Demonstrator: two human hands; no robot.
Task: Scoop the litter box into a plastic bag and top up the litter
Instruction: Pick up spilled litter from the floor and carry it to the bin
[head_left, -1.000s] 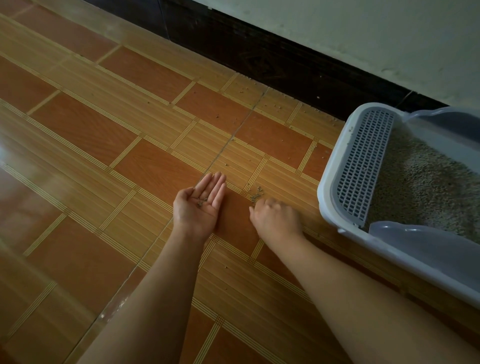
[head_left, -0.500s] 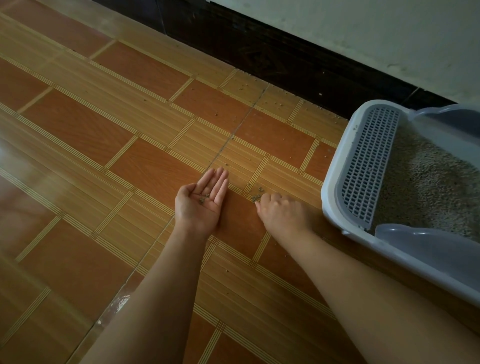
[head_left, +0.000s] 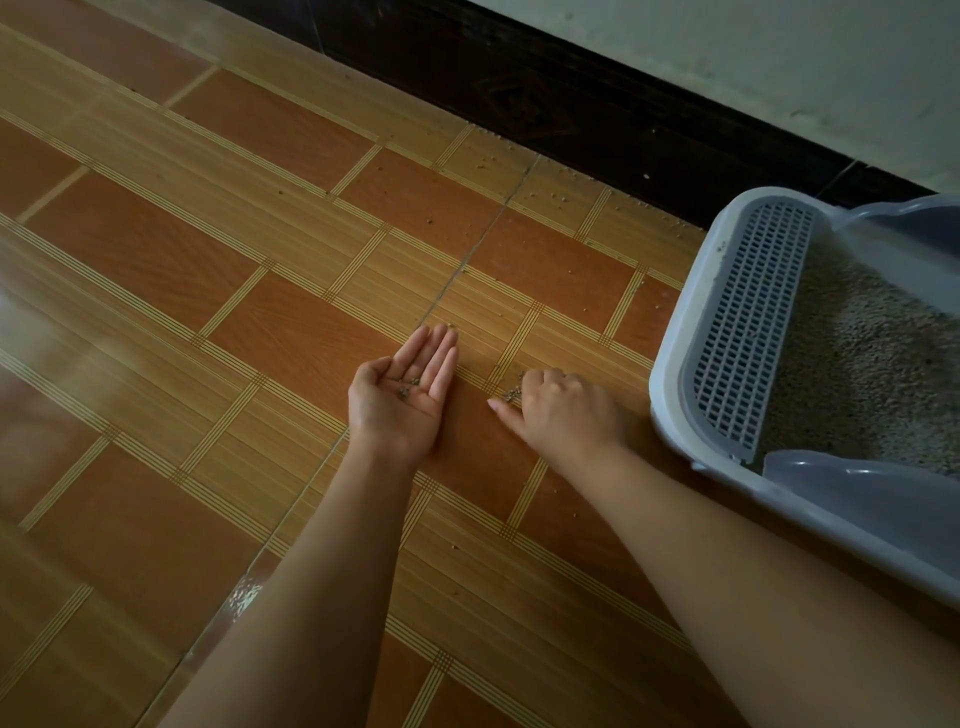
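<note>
The floor (head_left: 208, 260) fills most of the view: glossy tiles in orange-brown and tan wood grain, crossed by thin striped bands. Along the top runs a dark skirting (head_left: 571, 104) under a pale wall (head_left: 779, 52).

The litter box (head_left: 667, 364) stands on the floor at the right edge, cut off by the frame. It is white with rounded corners. Its long axis runs from the short end nearest the hands away to the lower right and out of view, so the short end faces left toward the hands. Just inside that end lies a grey slotted grate (head_left: 748, 332), its length running across the box. Beyond it is a bed of pale beige litter (head_left: 872, 374), fine and gravelly. A translucent bluish guard (head_left: 857, 493) rises along the near wall.

Both bare forearms reach in from the bottom. The left hand (head_left: 402, 395) lies palm up at floor level, fingers straight and together, pointing away toward the skirting, spread flat as a tray. The right hand (head_left: 563, 410) is back up, just beside the box's short end, knuckles bent and the thumb stretched left along the tile (whether the tucked fingertips actually pinch anything, I cannot tell).

A small heap (head_left: 511, 393) of dark spilled litter sits at those fingertips. A few grains (head_left: 408, 387) rest in the left palm. Loose specks (head_left: 561, 195) dot the tiles near the skirting.
</note>
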